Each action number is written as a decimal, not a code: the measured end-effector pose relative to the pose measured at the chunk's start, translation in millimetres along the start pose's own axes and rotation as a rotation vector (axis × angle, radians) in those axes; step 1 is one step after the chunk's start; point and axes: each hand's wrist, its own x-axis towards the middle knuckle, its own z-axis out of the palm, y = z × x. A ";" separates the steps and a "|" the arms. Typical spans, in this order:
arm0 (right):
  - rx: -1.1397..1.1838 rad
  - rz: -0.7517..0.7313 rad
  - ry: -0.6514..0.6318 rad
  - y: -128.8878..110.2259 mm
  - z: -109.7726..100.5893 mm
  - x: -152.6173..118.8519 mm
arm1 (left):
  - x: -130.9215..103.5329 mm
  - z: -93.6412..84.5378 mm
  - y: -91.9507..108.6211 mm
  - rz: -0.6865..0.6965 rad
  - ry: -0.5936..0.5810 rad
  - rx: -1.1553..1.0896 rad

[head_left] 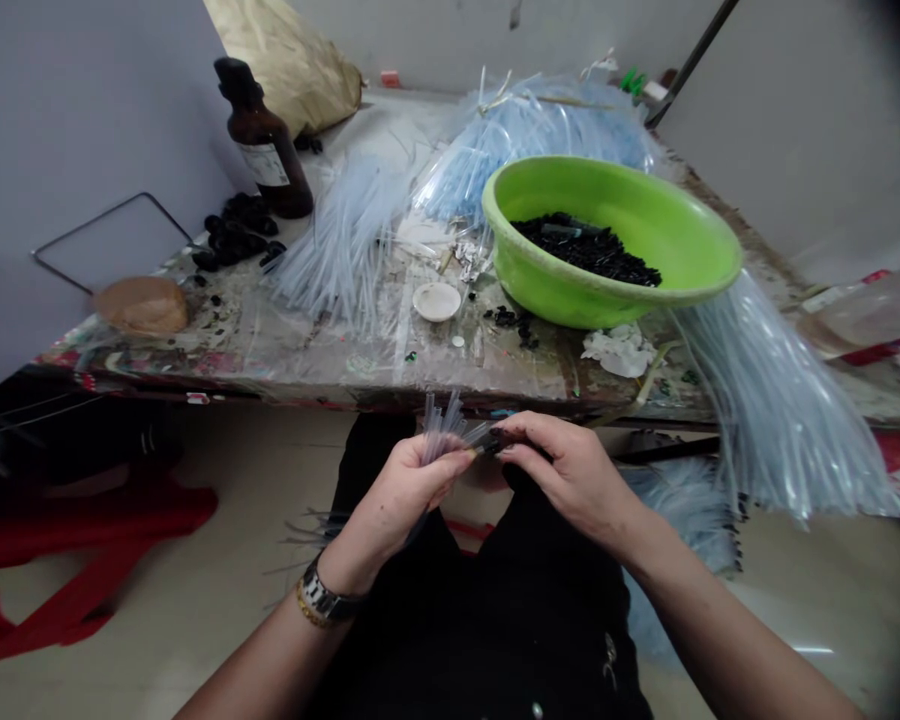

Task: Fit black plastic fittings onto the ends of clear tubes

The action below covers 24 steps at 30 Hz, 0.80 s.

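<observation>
My left hand (412,485), with a watch (325,596) at its wrist, is closed around a bunch of clear thin tubes (441,425) above my lap. The tube ends stick up past the fingers, and others trail out to the left below the hand. Close beside it, my right hand (562,465) pinches a small black piece (489,440) at the end of a tube, thumb and forefinger together. Beyond the hands, a green basin (615,295) on the table holds many small black pieces (592,250).
The worktable (307,365) carries clear tube bundles (345,240), a brown bottle (266,150), a small white dish (436,301) and black round pieces (236,230). More tubes (780,400) hang over the right edge. A red stool (82,540) stands at lower left.
</observation>
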 end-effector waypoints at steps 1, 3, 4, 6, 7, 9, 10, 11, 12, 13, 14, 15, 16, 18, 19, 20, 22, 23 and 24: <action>-0.017 -0.016 -0.022 -0.8 -0.9 0.4 | 0.0 0.1 -0.5 0.001 -0.007 0.007; -0.045 -0.026 -0.061 -2.1 -1.4 0.7 | -0.1 0.3 -1.7 -0.003 -0.011 0.015; -0.057 -0.021 -0.070 -2.6 -1.0 0.6 | -0.1 0.6 -2.5 -0.008 -0.011 0.014; -0.069 -0.001 -0.077 -3.3 1.1 -0.4 | -0.2 1.5 -4.0 -0.027 -0.006 -0.006; -0.068 0.011 -0.076 -3.4 2.8 -1.1 | -0.3 2.1 -4.7 -0.037 -0.007 -0.024; -0.056 0.047 -0.070 -3.4 6.9 -3.0 | -0.2 3.7 -5.9 -0.045 -0.006 -0.061; -0.045 0.069 -0.062 -3.1 9.0 -4.0 | -0.1 4.5 -6.4 -0.046 -0.006 -0.078; -0.032 0.089 -0.054 -2.6 11.1 -4.8 | 0.1 5.4 -7.0 -0.048 -0.006 -0.093; -0.018 0.107 -0.045 -1.9 12.9 -5.5 | 0.4 6.1 -7.6 -0.050 -0.005 -0.105; -0.002 0.123 -0.038 -1.1 14.3 -6.0 | 0.7 6.7 -8.3 -0.054 -0.004 -0.116; 0.016 0.137 -0.031 -0.2 15.3 -6.3 | 1.0 7.1 -8.9 -0.060 -0.002 -0.126; 0.040 0.151 -0.031 0.7 15.8 -6.3 | 1.4 7.3 -9.5 -0.066 0.001 -0.135; 0.073 0.170 -0.035 1.6 16.0 -6.2 | 1.8 7.3 -9.9 -0.069 0.005 -0.143; 0.152 0.221 -0.045 3.3 15.7 -5.4 | 2.7 6.9 -10.1 -0.062 0.010 -0.147; 0.200 0.250 -0.049 4.1 15.6 -4.9 | 3.1 6.4 -9.8 -0.051 0.012 -0.146; 0.251 0.277 -0.052 4.9 15.7 -4.3 | 3.4 5.8 -9.2 -0.037 0.013 -0.142; 0.357 0.321 -0.032 6.3 16.9 -2.9 | 3.7 4.4 -7.7 -0.008 0.016 -0.130; 0.403 0.335 -0.003 6.7 18.1 -2.1 | 3.6 3.8 -6.9 0.005 0.019 -0.122; 0.435 0.345 0.035 6.9 19.4 -1.2 | 3.3 3.3 -6.2 0.014 0.022 -0.114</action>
